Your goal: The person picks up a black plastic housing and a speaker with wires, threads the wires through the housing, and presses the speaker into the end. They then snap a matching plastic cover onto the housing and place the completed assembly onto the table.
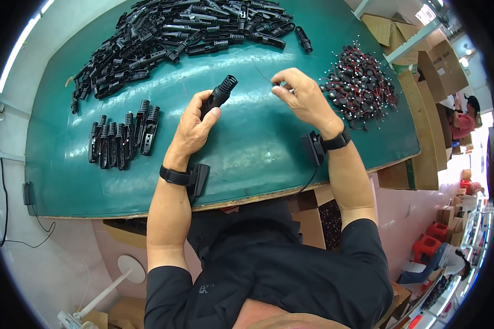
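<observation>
My left hand [192,129] is wrapped round a black plastic housing [222,93], hollow, with a ribbed, spring-like neck tilted up to the right. Across from it, my right hand [307,101] pinches a small dark part with a thin wire [262,73] sticking out toward the upper left. The part itself is mostly hidden by the fingertips. The two hands are apart. To the right lies a heap of small round black parts with red and black leads [362,82]. Several similar housings [121,140] stand grouped left of my left hand.
A large heap of black housings [170,35] covers the far side of the green table [247,159]. Cardboard boxes [442,68] stand beyond the right edge. Each wrist wears a strapped black device [313,147]. A white fan [130,268] is below the table at left.
</observation>
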Demonstrator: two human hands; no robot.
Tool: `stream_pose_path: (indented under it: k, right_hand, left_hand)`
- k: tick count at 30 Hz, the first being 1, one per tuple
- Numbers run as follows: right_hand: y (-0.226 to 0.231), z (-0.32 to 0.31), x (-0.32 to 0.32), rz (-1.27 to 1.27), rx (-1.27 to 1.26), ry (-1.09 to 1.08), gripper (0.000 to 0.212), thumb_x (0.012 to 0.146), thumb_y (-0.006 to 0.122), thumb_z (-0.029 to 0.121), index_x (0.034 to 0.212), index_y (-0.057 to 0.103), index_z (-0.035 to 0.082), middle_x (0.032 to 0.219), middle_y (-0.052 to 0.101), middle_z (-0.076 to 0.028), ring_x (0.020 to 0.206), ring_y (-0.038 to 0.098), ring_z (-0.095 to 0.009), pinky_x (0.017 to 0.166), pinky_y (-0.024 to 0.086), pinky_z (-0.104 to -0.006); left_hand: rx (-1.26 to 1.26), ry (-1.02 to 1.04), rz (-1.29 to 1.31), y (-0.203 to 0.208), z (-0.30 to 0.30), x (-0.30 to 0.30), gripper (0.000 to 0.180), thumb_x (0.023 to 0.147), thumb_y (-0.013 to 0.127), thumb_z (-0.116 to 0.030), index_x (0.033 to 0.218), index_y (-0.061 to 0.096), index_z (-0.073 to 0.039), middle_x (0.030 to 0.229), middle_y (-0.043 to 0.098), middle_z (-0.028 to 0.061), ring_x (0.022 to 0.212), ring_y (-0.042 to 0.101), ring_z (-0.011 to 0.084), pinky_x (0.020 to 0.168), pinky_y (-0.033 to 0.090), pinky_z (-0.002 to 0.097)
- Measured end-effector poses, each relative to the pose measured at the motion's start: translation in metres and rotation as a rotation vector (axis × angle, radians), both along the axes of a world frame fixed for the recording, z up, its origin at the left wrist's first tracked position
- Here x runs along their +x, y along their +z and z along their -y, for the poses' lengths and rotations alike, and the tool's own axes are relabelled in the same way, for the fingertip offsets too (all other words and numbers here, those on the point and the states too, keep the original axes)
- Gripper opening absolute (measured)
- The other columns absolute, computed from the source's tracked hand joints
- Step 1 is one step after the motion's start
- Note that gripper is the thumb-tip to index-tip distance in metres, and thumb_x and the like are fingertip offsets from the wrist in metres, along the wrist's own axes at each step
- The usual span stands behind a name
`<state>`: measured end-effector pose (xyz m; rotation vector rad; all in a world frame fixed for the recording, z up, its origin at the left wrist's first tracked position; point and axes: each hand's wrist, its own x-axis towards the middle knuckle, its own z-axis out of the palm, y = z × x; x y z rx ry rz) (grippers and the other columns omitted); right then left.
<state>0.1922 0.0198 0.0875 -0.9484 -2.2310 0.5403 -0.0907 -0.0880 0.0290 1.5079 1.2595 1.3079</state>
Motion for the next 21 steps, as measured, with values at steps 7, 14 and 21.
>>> stream_pose_path:
  k: [7, 14, 21]
  right_hand:
    - [0.000, -0.011, -0.014, -0.330, -0.110, 0.065, 0.023, 0.094, 0.075, 0.007, 0.116, 0.072, 0.004, 0.100, 0.068, -0.005, 0.076, 0.062, -0.010, 0.068, 0.052, -0.0253]
    - [-0.007, -0.020, 0.000, -0.484, 0.179, 0.014, 0.030, 0.088, 0.081, 0.002, 0.117, 0.072, 0.002, 0.104, 0.070, -0.008, 0.084, 0.068, -0.013, 0.072, 0.058, -0.0275]
    - [-0.005, -0.026, 0.006, -0.452, 0.497, 0.087, 0.035, 0.083, 0.084, -0.001, 0.116, 0.072, 0.002, 0.108, 0.071, -0.013, 0.087, 0.071, -0.022, 0.073, 0.060, -0.0301]
  left_hand:
    - [-0.001, 0.023, 0.032, 0.002, -0.013, 0.011, 0.044, 0.098, 0.076, -0.022, 0.135, 0.059, -0.005, 0.105, 0.062, -0.0017, 0.093, 0.055, 0.0090, 0.087, 0.047, 0.0251]
    - [0.000, 0.063, 0.035, -0.004, -0.032, 0.016, 0.046, 0.094, 0.079, -0.012, 0.134, 0.058, -0.005, 0.109, 0.062, -0.0009, 0.091, 0.055, 0.0091, 0.088, 0.048, 0.0251]
    - [0.070, 0.151, 0.005, -0.014, -0.044, 0.027, 0.048, 0.096, 0.071, -0.007, 0.140, 0.052, -0.005, 0.115, 0.062, 0.0025, 0.089, 0.054, 0.0076, 0.084, 0.048, 0.0229]
